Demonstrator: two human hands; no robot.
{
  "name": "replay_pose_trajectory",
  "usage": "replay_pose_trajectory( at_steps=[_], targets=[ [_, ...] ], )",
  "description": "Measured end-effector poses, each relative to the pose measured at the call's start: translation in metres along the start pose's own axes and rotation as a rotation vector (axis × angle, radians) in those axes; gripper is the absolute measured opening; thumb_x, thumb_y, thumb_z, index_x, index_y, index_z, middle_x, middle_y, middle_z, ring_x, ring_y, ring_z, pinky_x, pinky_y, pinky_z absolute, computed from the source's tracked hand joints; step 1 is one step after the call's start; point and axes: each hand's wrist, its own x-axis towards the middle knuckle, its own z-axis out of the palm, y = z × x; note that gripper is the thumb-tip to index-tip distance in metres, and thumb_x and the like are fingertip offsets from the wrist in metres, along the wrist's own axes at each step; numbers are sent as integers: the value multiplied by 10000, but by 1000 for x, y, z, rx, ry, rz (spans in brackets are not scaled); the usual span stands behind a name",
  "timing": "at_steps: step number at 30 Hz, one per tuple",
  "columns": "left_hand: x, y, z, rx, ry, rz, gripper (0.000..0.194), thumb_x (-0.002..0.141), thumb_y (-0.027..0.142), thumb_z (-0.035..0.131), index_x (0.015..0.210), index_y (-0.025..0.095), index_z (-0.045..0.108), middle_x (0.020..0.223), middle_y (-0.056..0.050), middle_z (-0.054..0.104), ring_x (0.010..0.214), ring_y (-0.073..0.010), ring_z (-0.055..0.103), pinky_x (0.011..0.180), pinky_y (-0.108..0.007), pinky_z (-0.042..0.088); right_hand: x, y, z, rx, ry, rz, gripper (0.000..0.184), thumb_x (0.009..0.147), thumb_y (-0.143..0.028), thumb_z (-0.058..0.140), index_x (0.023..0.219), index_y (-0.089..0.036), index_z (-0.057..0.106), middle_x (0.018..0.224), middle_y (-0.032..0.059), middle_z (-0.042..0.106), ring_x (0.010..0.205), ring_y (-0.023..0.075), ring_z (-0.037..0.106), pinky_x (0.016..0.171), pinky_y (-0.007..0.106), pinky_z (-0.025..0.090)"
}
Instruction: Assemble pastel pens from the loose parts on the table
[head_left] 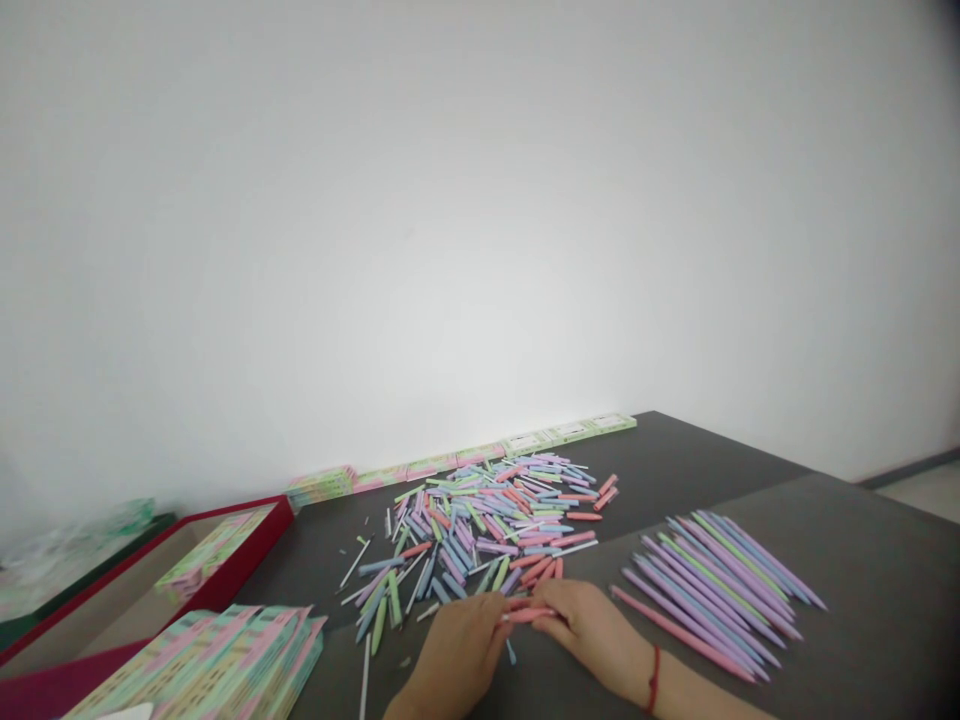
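At your far left, crumpled clear plastic lies by a dark green edge; what that edge belongs to is hard to tell. Beside it stands your red box, open at the top, with pink-and-green printed packets inside towards its far end. Nearer you, more packets are fanned in a stack, and a row of flat packets runs along the wall at the back of the bench.

Next comes a loose heap of pen parts in pink, purple, blue and green, with thin white sticks among them. Just on your side of the heap, your left hand is clamped on one end of a pink pen, slim and lying roughly level; your fingers cover both its ends. Your right hand pinches the other end, a red cord round its wrist. To the right of that hand, slim pens lie side by side, slanting, mostly purple, a pink one nearest you.
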Motion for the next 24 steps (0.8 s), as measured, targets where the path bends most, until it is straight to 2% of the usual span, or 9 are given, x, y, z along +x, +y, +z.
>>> replay_pose_trajectory(
  at_steps=[7, 15, 20, 24],
  targets=[
    [3, 2, 6, 37, -87, -7, 193, 945, 194, 393, 1003, 214, 577, 994, -44, 694, 901, -204, 642, 755, -293, 464, -1, 4, 2, -122, -17, -50, 294, 923, -403, 480, 806, -210, 668, 796, 51, 709, 770, 216, 645, 707, 275, 436],
    [5, 2, 10, 81, -167, -29, 192, 944, 240, 415, 938, 185, 599, 904, -57, 719, 828, -234, 679, 690, -302, 488, -2, -5, -3, -77, -91, -109, 341, 961, -407, 412, 852, -216, 673, 922, 58, 733, 994, 209, 650, 835, 268, 446],
    [5, 2, 13, 80, -177, -40, 180, 932, 217, 427, 910, 190, 603, 887, -50, 721, 825, -226, 679, 678, -279, 466, -2, -6, -3, -57, -114, -90, 349, 957, -407, 428, 790, -209, 662, 890, 64, 739, 1066, 212, 627, 845, 255, 449],
    [2, 1, 8, 62, -149, -27, 182, 932, 214, 410, 907, 212, 591, 902, -25, 712, 816, -200, 662, 665, -258, 434, -2, -5, -3, -52, -91, -55, 291, 941, -366, 472, 778, -208, 654, 903, 55, 743, 1018, 214, 649, 804, 249, 457]
  ],
)
